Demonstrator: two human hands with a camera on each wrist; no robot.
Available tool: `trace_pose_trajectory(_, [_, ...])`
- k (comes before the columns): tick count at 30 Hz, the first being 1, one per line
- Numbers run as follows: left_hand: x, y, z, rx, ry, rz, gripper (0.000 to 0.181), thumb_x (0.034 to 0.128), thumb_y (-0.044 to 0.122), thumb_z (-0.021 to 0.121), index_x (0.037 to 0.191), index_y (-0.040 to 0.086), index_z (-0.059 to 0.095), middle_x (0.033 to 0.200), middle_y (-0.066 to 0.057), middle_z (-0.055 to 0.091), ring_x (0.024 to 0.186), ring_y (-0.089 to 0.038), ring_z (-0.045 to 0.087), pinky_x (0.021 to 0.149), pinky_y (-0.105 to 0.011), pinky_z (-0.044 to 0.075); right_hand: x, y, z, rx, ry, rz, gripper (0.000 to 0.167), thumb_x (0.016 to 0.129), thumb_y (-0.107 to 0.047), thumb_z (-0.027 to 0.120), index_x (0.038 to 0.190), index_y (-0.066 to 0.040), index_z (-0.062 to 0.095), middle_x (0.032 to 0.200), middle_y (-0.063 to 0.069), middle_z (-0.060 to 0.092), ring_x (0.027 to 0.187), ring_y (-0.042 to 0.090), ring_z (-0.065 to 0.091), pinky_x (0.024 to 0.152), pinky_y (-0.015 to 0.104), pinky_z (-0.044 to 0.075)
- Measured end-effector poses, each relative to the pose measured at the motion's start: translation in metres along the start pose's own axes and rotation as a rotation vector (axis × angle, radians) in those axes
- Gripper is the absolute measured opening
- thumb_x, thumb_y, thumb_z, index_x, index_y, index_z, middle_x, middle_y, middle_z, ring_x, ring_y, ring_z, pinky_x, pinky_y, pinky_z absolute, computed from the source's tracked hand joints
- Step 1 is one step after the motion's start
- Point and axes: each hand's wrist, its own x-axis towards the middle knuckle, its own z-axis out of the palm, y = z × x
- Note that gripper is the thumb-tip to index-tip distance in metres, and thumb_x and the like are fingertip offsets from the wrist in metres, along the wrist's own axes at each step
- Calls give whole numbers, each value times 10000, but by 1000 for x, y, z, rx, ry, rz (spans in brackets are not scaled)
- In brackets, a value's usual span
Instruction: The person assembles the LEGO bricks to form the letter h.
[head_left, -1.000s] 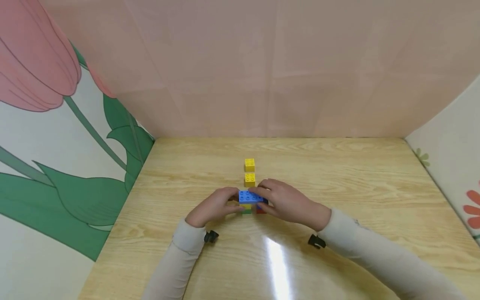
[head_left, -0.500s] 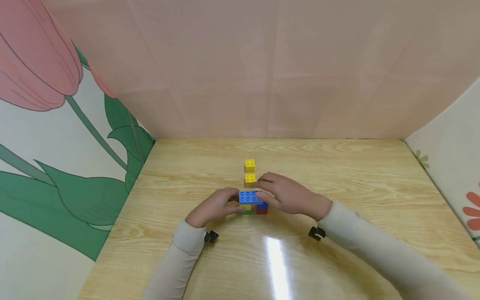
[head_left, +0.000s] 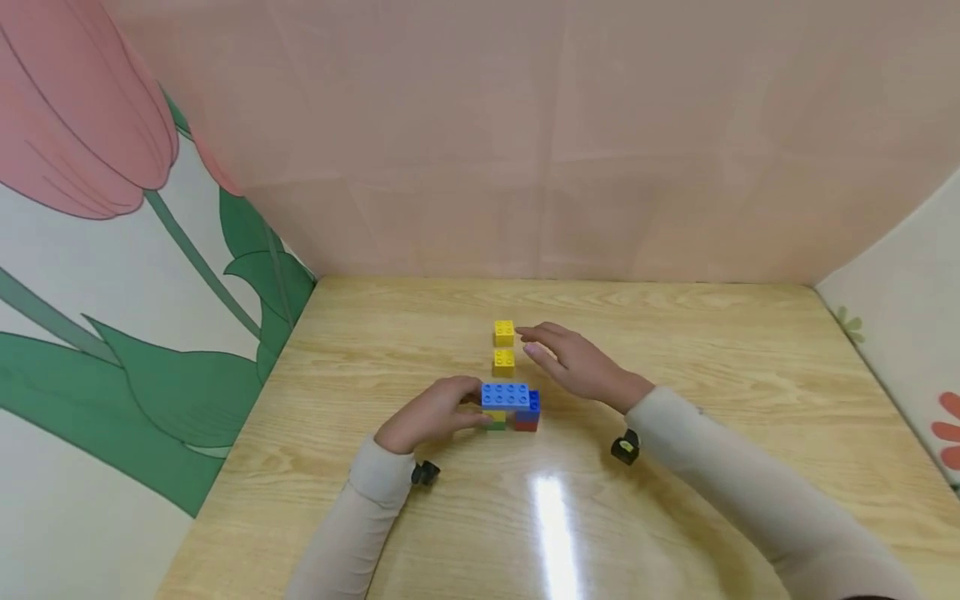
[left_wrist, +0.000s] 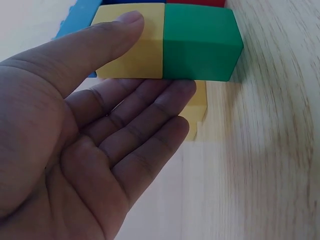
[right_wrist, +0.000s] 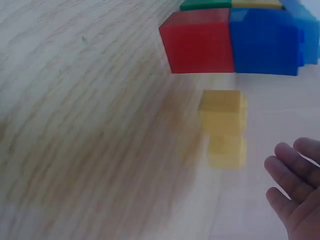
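A light blue toy brick bridges two short brick columns on the table. Yellow over green makes up the left column; dark blue over red makes up the right one, with some dark blue studs exposed. My left hand holds the left column, thumb on the yellow brick's front and fingers behind. My right hand hovers apart from the structure, fingers extended, just right of two loose yellow bricks, a nearer one and a farther one.
The wooden table runs back to a pink cloth. A flower-patterned panel stands at the left and a pale one at the right. Small black devices sit at both wrists.
My right hand has let go of the light blue brick and moved away from me, beside the loose yellow bricks. The left hand keeps its hold on the column.
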Motion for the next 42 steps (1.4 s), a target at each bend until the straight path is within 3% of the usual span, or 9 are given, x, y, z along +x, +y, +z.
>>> trace_pose_trajectory(5, [0, -1, 0, 3, -3, 10, 226, 911, 326, 698, 1085, 193, 644, 1076, 102, 657, 1039, -97, 624, 898, -302, 515, 10, 3, 10, -30, 1, 53, 526, 968, -392, 603, 1399, -102, 519, 1320, 49, 562, 1195, 240, 549, 994, 467, 458])
trace_pose_trajectory(9, [1, 1, -1, 0, -6, 11, 229, 908, 329, 702, 1081, 190, 644, 1071, 103, 657, 1046, -121, 629, 892, -308, 519, 16, 4, 16, -44, 1, 76, 508, 922, -305, 690, 1353, -69, 564, 1285, 92, 595, 1158, 273, 578, 967, 459, 480])
trace_pose_trajectory(29, [2, 2, -1, 15, -15, 14, 226, 896, 351, 710, 1057, 206, 645, 1040, 126, 652, 1016, -88, 625, 878, -316, 525, 21, 5, 33, -99, -12, 134, 448, 908, -299, 711, 1283, -72, 619, 1162, 93, 659, 1013, 221, 639, 851, 399, 548])
trace_pose_trajectory(42, [1, -1, 0, 22, -8, 4, 241, 898, 361, 707, 1065, 199, 646, 1046, 122, 654, 1000, -80, 626, 865, -296, 526, 17, -1, 26, -96, 36, 141, 385, 907, -304, 707, 1217, -83, 652, 1133, 80, 653, 996, 218, 629, 852, 407, 544])
